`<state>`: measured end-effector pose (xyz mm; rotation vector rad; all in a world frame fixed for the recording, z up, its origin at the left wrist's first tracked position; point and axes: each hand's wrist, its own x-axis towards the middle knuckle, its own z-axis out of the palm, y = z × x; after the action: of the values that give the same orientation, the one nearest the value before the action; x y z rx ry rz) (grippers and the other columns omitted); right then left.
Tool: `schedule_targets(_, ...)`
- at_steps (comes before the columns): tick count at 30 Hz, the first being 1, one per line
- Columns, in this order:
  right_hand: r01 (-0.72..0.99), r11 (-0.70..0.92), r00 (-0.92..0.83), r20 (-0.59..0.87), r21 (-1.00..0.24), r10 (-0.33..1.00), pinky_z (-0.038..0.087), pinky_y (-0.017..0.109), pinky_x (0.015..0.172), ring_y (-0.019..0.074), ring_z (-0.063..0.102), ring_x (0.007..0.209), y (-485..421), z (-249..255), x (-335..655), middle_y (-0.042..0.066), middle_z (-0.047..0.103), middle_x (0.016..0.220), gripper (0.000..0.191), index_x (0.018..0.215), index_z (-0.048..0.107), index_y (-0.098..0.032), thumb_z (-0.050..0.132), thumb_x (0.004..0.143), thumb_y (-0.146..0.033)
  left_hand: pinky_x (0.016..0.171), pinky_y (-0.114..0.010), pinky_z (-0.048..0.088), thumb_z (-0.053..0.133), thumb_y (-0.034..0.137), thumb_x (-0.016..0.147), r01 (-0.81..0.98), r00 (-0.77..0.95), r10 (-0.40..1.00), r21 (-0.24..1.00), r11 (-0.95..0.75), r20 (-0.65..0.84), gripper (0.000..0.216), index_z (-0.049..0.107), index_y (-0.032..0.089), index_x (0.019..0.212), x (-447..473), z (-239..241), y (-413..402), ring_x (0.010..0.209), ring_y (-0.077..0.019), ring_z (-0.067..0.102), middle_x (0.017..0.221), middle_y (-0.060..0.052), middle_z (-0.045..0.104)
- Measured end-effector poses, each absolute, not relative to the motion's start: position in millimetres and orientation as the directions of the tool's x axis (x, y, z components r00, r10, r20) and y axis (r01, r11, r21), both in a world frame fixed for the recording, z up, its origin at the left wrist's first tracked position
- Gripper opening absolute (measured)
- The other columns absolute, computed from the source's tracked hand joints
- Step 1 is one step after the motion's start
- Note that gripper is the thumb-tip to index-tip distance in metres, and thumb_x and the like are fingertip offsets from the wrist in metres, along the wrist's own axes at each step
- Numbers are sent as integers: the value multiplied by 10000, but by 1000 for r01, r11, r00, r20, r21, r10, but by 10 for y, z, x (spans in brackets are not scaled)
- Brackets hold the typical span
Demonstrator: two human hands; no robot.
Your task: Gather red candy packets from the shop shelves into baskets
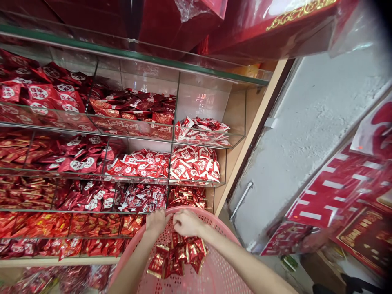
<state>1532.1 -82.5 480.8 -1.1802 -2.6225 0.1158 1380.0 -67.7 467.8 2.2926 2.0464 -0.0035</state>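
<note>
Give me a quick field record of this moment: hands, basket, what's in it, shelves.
left hand: at the far rim of the basket, fingers curled; whether it grips anything cannot be told
right hand: beside the left hand, touching it, just above the packets
basket: pink, perforated plastic, held up against the shelves
packets: small pile of red and gold wrapped packets inside the basket
shelves: clear tiered bins filled with red wrapped packets
wall: grey, right of the shelves

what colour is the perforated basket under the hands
Pink; the basket shows best in the head view, holding red-and-gold packets.
</note>
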Motion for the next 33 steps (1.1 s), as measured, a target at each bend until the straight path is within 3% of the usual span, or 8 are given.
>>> schedule_targets(2, 803, 503, -427, 282, -318, 859, 399, 225, 684, 122, 567, 707, -643, 4844, 15395, 4, 645, 755, 180, 733, 601, -190, 429, 744, -139, 717, -352, 462, 268, 492, 857, 993, 104, 994, 53, -101, -44, 526, 539, 93, 1065, 13806, 4674, -679, 896, -265, 608, 963, -172, 637)
schedule_targets(5, 837, 248, -147, 237, -488, 960, 381, 207, 631, 118, 573, 700, -361, 4831, 15375, 11, 649, 761, 134, 751, 600, -184, 466, 753, -186, 717, -342, 460, 259, 497, 858, 994, 98, 995, 42, -97, -28, 539, 540, 93, 1076, 13812, 4647, -673, 889, -259, 611, 966, -182, 632)
schedule_targets(10, 840, 21, 56, 125, -543, 991, 363, 233, 581, 163, 585, 714, -51, 4706, 15119, 53, 644, 749, 243, 686, 597, -191, 509, 759, -405, 688, -343, 461, 258, 503, 855, 994, 100, 995, 33, -100, -12, 549, 537, 82, 1071, 13808, 4612, -658, 865, -267, 615, 945, -180, 635)
schedule_targets(14, 807, -22, 114, 120, -590, 986, 369, 243, 583, 165, 585, 686, 51, 4624, 15015, 67, 645, 721, 182, 630, 585, -185, 502, 758, -284, 698, -345, 455, 227, 514, 856, 995, 94, 995, 42, -94, -13, 560, 540, 98, 1061, 13803, 4620, -658, 872, -263, 610, 938, -160, 641)
schedule_targets(21, 717, 78, 106, 219, -693, 970, 398, 214, 610, 117, 542, 621, -33, 4724, 15237, 17, 616, 648, 268, 631, 561, -170, 419, 812, -308, 698, -335, 453, 238, 499, 861, 994, 101, 994, 37, -100, -29, 552, 529, 84, 1078, 13791, 4600, -640, 884, -261, 601, 963, -161, 630)
schedule_targets(26, 330, 294, 54, 329, -897, 943, 410, 219, 591, 107, 527, 593, -288, 4845, 15524, -3, 588, 634, 254, 686, 555, -160, 511, 767, -396, 697, -330, 453, 240, 502, 861, 992, 121, 993, 42, -121, -14, 535, 529, 103, 1071, 13773, 4600, -640, 890, -260, 605, 968, -154, 637)
schedule_targets(29, 115, 198, -119, 184, -973, 976, 421, 222, 582, 101, 553, 588, -438, 4910, 15725, -7, 605, 638, 291, 754, 576, -155, 597, 704, -441, 689, -311, 453, 265, 508, 854, 992, 115, 993, 60, -112, -39, 506, 533, 129, 1055, 13764, 4616, -640, 869, -239, 617, 967, -136, 646)
schedule_targets(33, 171, -41, -475, -119, -984, 872, 410, 202, 530, 94, 571, 547, -587, 4879, 15836, -16, 612, 598, 341, 776, 617, -142, 697, 608, -427, 687, -297, 451, 262, 505, 856, 989, 125, 991, 91, -120, -53, 504, 524, 125, 1059, 13751, 4649, -630, 867, -233, 620, 954, -123, 657)
